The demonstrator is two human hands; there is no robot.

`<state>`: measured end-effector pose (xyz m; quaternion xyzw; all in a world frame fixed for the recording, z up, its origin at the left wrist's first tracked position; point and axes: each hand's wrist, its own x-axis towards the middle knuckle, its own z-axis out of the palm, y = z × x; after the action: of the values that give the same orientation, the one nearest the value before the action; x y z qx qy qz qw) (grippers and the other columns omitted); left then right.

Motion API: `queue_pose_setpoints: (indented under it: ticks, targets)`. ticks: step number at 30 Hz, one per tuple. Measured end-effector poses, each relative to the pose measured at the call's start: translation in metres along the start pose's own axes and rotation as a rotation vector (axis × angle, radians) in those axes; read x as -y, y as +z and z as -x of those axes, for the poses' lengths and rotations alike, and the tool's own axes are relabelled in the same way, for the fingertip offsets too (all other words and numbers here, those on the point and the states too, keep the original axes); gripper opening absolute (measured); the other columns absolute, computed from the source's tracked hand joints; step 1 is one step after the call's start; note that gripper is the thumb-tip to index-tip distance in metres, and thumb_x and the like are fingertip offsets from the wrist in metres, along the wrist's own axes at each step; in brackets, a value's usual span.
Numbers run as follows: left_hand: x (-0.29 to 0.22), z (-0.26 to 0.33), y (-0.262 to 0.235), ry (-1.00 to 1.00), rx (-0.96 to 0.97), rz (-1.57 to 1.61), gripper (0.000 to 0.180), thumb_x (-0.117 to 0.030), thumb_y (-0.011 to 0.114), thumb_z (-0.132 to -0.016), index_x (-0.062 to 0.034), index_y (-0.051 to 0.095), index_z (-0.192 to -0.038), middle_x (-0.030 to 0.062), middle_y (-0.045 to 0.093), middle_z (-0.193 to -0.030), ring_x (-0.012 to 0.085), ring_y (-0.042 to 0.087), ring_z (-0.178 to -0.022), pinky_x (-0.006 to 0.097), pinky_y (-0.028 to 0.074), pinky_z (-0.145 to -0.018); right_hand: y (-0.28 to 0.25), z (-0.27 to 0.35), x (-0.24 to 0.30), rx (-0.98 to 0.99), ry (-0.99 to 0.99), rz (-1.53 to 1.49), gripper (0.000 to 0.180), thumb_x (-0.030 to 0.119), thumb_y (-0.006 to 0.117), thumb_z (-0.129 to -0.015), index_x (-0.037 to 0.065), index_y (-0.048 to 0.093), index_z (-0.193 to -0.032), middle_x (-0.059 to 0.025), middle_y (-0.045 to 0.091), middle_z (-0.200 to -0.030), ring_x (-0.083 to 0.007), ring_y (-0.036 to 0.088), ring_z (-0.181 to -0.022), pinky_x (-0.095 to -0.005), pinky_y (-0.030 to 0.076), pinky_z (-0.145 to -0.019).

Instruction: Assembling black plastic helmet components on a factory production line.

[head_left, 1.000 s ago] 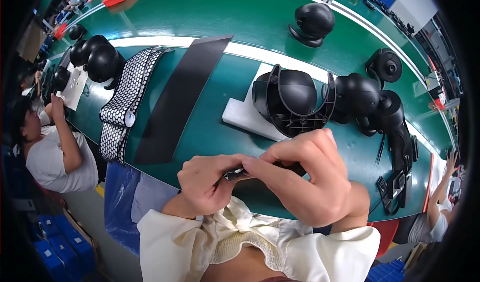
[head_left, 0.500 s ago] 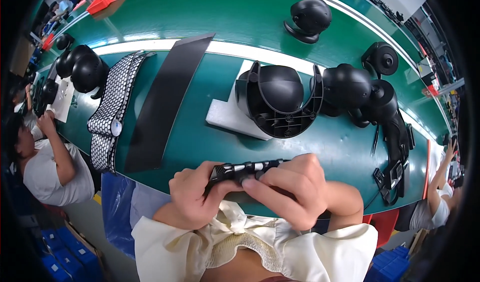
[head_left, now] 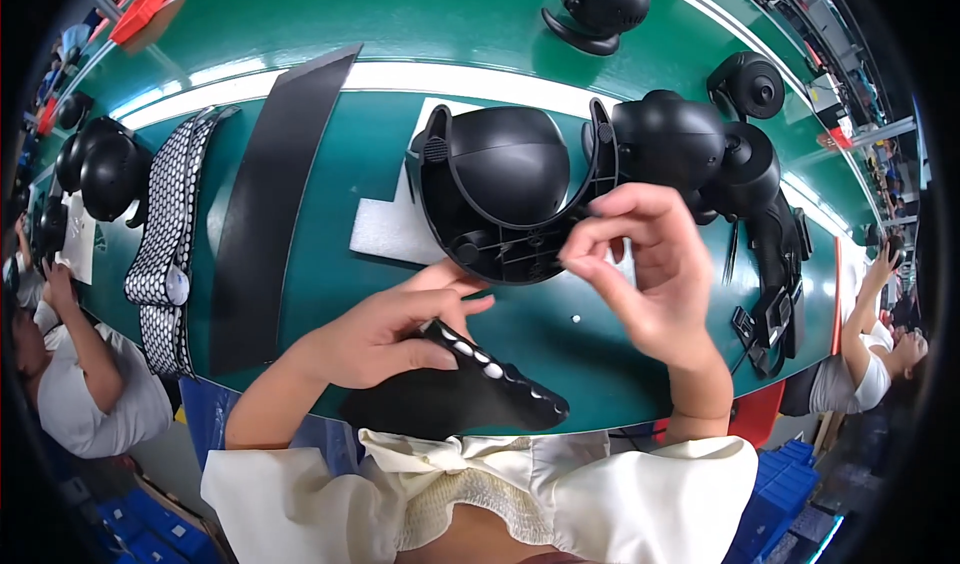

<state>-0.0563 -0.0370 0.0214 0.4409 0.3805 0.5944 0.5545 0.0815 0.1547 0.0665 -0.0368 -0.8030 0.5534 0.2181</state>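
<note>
Between the thumb and fingers of my left hand (head_left: 390, 334) is a black sheet (head_left: 430, 394) with white oval spots along its upper edge. That hand's outer fingers reach to the lower rim of a black rounded housing (head_left: 510, 164) with a curved, ribbed stand (head_left: 515, 254). To the right of the stand, my right hand (head_left: 655, 274) is raised, thumb and index finger brought together in a pinch. Whatever those fingertips hold is too small to make out. A tiny white dot (head_left: 575, 318) lies on the green table between my hands. White foam (head_left: 385, 232) sits under the housing.
Left of me lie a long black strip (head_left: 270, 204) and a folded white-spotted black strip (head_left: 165, 214). More black round units (head_left: 670, 139) crowd the right, beside black parts and cables (head_left: 780, 304). Another unit (head_left: 605, 4) stands farther back. People work at both sides.
My hands were together on the spotted sheet near my body. Now they are apart: the right has let go and risen toward the stand, while the left keeps the sheet and reaches the housing's rim.
</note>
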Motion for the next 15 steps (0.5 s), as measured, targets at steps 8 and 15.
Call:
queue_pose_setpoints:
  ticks: [8,15]
  targets:
    - [0.007,-0.011,0.008,0.032,-0.019,-0.083,0.011,-0.009,0.059,-0.079,-0.0022,0.054,-0.086,0.0149,0.022,-0.129,0.0304,0.023,-0.125,0.044,0.022,-0.103,0.011,-0.007,-0.006,-0.072,-0.055,0.063,0.030,-0.002,0.061,-0.075,0.002,0.046,-0.101,-0.0014,0.060,-0.081,-0.0045,0.055,-0.067,-0.0175,0.036,-0.054]
    - [0.009,-0.011,0.006,0.026,-0.030,-0.132,0.012,-0.008,0.060,-0.078,-0.0018,0.056,-0.087,0.0157,0.024,-0.128,0.0311,0.026,-0.124,0.044,0.025,-0.102,0.012,-0.008,-0.001,-0.046,0.004,0.158,0.033,-0.005,0.061,-0.074,0.000,0.042,-0.101,-0.0049,0.060,-0.082,-0.0056,0.053,-0.071,-0.0173,0.035,-0.060]
